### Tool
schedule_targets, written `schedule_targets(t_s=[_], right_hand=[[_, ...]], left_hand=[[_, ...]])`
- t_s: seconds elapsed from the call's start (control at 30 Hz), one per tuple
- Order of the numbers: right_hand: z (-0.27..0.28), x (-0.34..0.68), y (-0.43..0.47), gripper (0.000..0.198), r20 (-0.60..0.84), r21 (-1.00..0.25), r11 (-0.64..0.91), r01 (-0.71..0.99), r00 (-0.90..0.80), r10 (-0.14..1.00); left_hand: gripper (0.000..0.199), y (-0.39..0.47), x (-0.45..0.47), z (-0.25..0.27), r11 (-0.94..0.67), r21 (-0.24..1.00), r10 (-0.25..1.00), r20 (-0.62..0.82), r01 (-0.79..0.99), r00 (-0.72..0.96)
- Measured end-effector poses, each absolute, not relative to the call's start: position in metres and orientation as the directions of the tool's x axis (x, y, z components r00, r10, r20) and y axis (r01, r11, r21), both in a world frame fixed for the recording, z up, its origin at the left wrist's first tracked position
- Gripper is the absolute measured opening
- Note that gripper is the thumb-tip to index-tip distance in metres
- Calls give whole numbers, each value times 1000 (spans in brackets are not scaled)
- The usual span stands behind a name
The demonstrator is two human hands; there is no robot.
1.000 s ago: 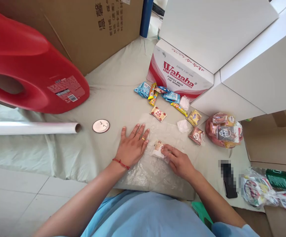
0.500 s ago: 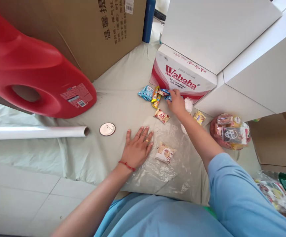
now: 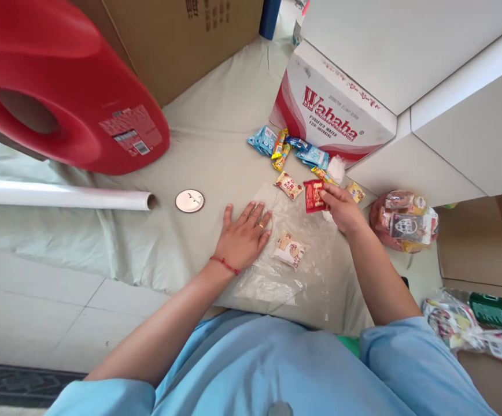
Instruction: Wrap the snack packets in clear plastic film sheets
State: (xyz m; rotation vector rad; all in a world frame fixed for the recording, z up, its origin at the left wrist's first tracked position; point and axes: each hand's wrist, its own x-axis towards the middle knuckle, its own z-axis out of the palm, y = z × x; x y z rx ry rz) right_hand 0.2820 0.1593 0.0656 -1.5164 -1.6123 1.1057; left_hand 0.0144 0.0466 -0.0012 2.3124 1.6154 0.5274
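My right hand (image 3: 341,207) pinches a small red snack packet (image 3: 314,195) by its right edge, above the cloth. Flat on the cloth, with fingers spread, my left hand (image 3: 246,234) rests at the left edge of a clear plastic bag (image 3: 272,283). On that bag lies a cream-coloured wrapped snack (image 3: 291,250). Just left of the red packet is a white-and-red wrapped snack (image 3: 288,185). Behind them, blue packets (image 3: 263,140) and yellow packets (image 3: 279,143) lie in a row, with a crumpled white wrapper (image 3: 336,169) at its right end.
A Wahaha water carton (image 3: 333,110) stands behind the snacks. To the right is a bowl (image 3: 376,222) heaped with packaged snacks. At left are a large red jug (image 3: 73,75), a white tube (image 3: 60,193) and a round white disc (image 3: 189,201). A brown carton (image 3: 181,52) stands behind the jug.
My right hand has drawn back from the packets by the carton and now holds the red packet nearer to me. My left hand stays on the cloth. The view has shifted slightly.
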Motion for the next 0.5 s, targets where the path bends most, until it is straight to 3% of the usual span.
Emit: schedule_targets(t_s=[0.07,0.13,0.23,0.3,0.4,0.5], right_hand=[[70,292,121,39,-119,-895,-20,446,-196,973],[74,293,87,34,-48,-829,68,556,-192,980],[75,280,46,28,162,-561,268,784,-213,963],[70,267,27,24,181,-402,383,831,-338,923],[57,255,10,24,83,-402,466,788,-476,876],[46,255,6,31,66,-472,397,787,-417,906]], left_hand=[[51,47,15,-2,-338,419,941,142,843,307],[51,47,15,-3,-344,413,939,144,843,313],[51,47,14,-4,-356,404,934,155,842,321],[51,47,14,-5,-357,406,934,165,841,317],[51,46,15,-5,-353,411,935,176,840,307],[50,46,14,-4,-352,417,935,181,838,303]])
